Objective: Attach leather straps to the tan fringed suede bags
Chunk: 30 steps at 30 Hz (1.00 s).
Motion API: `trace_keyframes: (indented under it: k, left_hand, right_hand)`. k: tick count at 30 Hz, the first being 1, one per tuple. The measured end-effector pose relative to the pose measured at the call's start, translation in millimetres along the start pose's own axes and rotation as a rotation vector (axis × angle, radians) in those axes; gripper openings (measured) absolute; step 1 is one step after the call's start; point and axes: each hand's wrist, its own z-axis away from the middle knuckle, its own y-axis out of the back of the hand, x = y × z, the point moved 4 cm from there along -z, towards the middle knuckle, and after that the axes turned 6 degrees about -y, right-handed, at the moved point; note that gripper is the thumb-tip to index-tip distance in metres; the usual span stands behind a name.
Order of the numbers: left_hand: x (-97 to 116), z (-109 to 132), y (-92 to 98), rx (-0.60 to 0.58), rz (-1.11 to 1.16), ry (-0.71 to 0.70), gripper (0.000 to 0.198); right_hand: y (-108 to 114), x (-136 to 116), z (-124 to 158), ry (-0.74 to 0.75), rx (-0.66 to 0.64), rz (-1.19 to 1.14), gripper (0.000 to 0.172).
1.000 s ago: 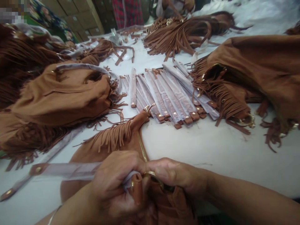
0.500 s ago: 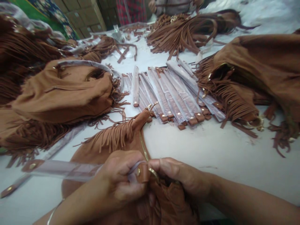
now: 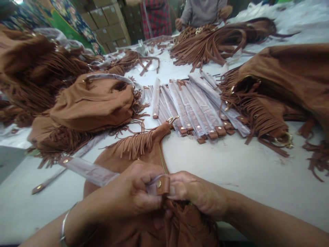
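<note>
A brown fringed handbag (image 3: 131,145) lies in front of me, its gold zip running up toward my hands. My left hand (image 3: 138,192) is closed around a plastic-wrapped bag strap (image 3: 89,170). One leather end of the strap, with a gold stud, sticks out between my hands; its other end points left. My right hand (image 3: 199,193) pinches at the bag's top edge, right against that leather end. The right fingertips hide the metal ring there.
Several wrapped straps (image 3: 191,109) lie in a row ahead. Brown bags (image 3: 95,101) are piled left; another bag (image 3: 290,73) lies right. Loose brown fringe (image 3: 210,44) lies farther back. Across the table (image 3: 223,164), a person in a grey sleeve (image 3: 189,13) and stacked cartons (image 3: 108,25) show.
My view has swung left, so the scene sits farther right. The gold ring seen beside the strap end is now covered, and my right fingers press closer to the strap's leather end.
</note>
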Motion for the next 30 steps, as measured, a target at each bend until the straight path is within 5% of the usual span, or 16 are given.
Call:
trace_keyframes:
  k: [9, 16, 22, 30]
  left_hand:
    - [-12.6, 10.0, 0.0, -0.083, 0.246, 0.078, 0.047]
    - [-8.2, 14.7, 10.4, 0.048, -0.054, 0.002, 0.017]
    - [-1.4, 25.2, 12.8, 0.103, -0.215, -0.094, 0.010]
    - [4.9, 29.8, 3.8, 0.014, -0.136, -0.096, 0.006]
  right_hand:
    - [3.3, 13.0, 12.3, -0.047, -0.039, 0.068, 0.035]
    - [9.2, 17.9, 7.1, -0.051, -0.073, 0.178, 0.036]
    - [9.4, 21.1, 0.7, -0.044, -0.119, 0.144, 0.036]
    - [8.2, 18.0, 1.1, -0.034, -0.134, 0.174, 0.043]
